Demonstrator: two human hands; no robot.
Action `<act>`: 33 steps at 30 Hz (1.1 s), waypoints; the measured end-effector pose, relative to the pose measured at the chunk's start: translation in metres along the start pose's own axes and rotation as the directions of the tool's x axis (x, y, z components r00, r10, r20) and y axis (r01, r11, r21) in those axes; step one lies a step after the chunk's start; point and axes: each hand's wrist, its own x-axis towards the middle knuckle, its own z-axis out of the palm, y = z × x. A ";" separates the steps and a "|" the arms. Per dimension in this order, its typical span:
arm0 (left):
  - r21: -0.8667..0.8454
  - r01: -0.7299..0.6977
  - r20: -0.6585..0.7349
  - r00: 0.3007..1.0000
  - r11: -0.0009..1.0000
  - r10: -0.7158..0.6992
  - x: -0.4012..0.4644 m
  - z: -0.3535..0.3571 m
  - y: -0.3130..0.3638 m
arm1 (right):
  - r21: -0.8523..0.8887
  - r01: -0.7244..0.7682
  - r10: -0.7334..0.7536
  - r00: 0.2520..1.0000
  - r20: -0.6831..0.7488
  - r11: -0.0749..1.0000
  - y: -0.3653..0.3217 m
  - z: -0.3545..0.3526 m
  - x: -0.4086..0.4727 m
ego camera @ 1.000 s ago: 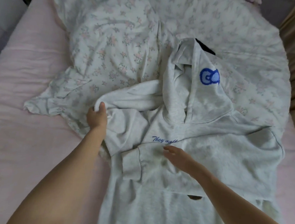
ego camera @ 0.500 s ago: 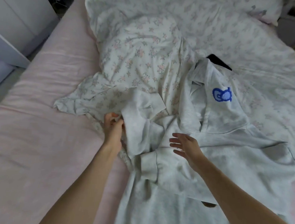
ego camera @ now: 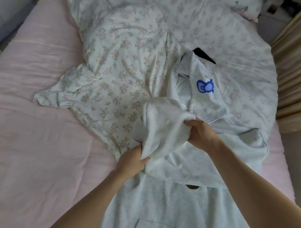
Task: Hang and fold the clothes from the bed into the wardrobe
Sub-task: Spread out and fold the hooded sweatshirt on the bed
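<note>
Pale hoodie (ego camera: 205, 150) is spread across the middle of the bed (ego camera: 33, 126), hood pointing to the upper right, partly on top of a floral sheet (ego camera: 122, 69). My left hand (ego camera: 132, 162) has its fingers closed on the sleeve (ego camera: 163, 128) low down, and my right hand (ego camera: 199, 133) pinches the same sleeve higher up. It looks soft, floppy and fairly thick, so I'd guess it sags wherever it's not held; seams and cuff seem like the best places to hold. Plenty of bare pink bed on the left. A curtain (ego camera: 295, 68) crowds the right edge.
</note>
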 end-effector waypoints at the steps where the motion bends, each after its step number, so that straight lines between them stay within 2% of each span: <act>1: -0.040 0.018 -0.146 0.989 0.999 -0.023 -0.001 -0.002 0.000 | 0.039 0.032 -0.032 0.999 0.005 0.999 -0.004 -0.001 -0.003; 2: -0.105 0.034 -0.281 0.958 0.994 -0.062 -0.001 -0.008 0.001 | 0.124 0.058 -0.058 0.998 -0.005 0.991 -0.008 -0.003 -0.007; 4: -0.222 0.011 -0.453 0.884 0.975 -0.113 0.000 -0.020 0.004 | 0.371 0.120 -0.117 0.993 -0.032 0.921 -0.017 -0.011 -0.016; 5: -0.207 -0.028 -0.497 0.864 0.978 -0.081 0.000 -0.025 0.007 | 0.482 0.163 -0.148 0.987 -0.069 0.861 -0.020 -0.017 -0.023; 7: 0.007 -0.156 -0.483 0.865 0.988 0.140 -0.003 -0.031 0.014 | 0.586 0.237 -0.137 0.968 -0.210 0.775 -0.019 -0.036 -0.038; 9: 0.229 -0.392 -0.299 0.843 0.891 0.448 -0.012 -0.026 0.023 | 0.508 0.236 -0.044 0.932 -0.360 0.828 -0.010 -0.060 -0.055; 11: 0.294 -0.568 -0.018 0.800 0.768 0.599 -0.022 -0.006 0.028 | 0.320 0.115 0.050 0.885 -0.463 0.940 0.005 -0.079 -0.067; 13: 0.325 -0.633 0.280 0.774 0.703 0.568 -0.029 0.022 0.029 | 0.128 0.001 0.067 0.849 -0.523 0.992 0.020 -0.084 -0.068; 14: 0.321 -0.620 0.422 0.771 0.716 0.478 -0.032 0.035 0.028 | 0.032 -0.040 0.051 0.838 -0.544 0.999 0.027 -0.084 -0.066; 15: 0.305 -0.585 0.500 0.770 0.752 0.396 -0.032 0.043 0.028 | -0.077 -0.073 0.018 0.831 -0.556 0.994 0.033 -0.079 -0.061; 16: 0.274 -0.544 0.512 0.781 0.793 0.359 -0.031 0.047 0.028 | -0.220 -0.098 -0.042 0.831 -0.555 0.971 0.038 -0.073 -0.056; 17: 0.217 -0.500 0.464 0.808 0.838 0.362 -0.030 0.049 0.027 | -0.409 -0.110 -0.136 0.839 -0.526 0.906 0.043 -0.068 -0.051; 18: 0.150 -0.461 0.379 0.844 0.875 0.379 -0.029 0.047 0.026 | -0.624 -0.101 -0.252 0.856 -0.451 0.775 0.048 -0.061 -0.045; 19: 0.092 -0.431 0.291 0.874 0.898 0.390 -0.028 0.044 0.025 | -0.807 -0.069 -0.362 0.869 -0.337 0.586 0.052 -0.056 -0.039; 21: 0.088 -0.404 0.121 0.912 0.911 0.393 -0.025 0.034 0.021 | -0.988 0.030 -0.491 0.870 -0.049 0.152 0.057 -0.045 -0.026; 23: 0.201 -0.309 -0.071 0.942 0.930 0.328 -0.016 0.022 0.015 | -0.963 0.127 -0.414 0.884 0.219 -0.239 0.056 -0.038 -0.009; 24: 0.253 -0.213 -0.146 0.956 0.944 0.255 -0.008 0.015 0.011 | -0.911 0.149 -0.323 0.903 0.284 -0.386 0.054 -0.037 0.000; 26: 0.334 -0.046 -0.194 0.974 0.941 0.116 0.008 0.003 0.002 | -0.770 0.153 -0.123 0.950 0.288 -0.620 0.049 -0.039 0.016; 27: 0.322 -0.018 -0.162 0.984 0.947 0.074 0.014 -0.001 -0.003 | -0.677 0.163 -0.036 0.962 0.270 -0.718 0.047 -0.042 0.020; 29: 0.208 -0.035 0.000 0.999 0.978 0.036 0.027 -0.003 -0.016 | -0.522 0.181 0.066 0.971 0.232 -0.834 0.044 -0.047 0.030; 31: 0.153 -0.066 0.185 0.982 0.986 0.037 0.032 -0.002 -0.027 | -0.434 0.177 0.087 0.971 0.221 -0.883 0.044 -0.050 0.034; 33: 0.240 -0.112 0.330 0.944 0.964 0.027 0.029 0.000 -0.038 | -0.368 0.164 0.085 0.972 0.221 -0.915 0.046 -0.051 0.037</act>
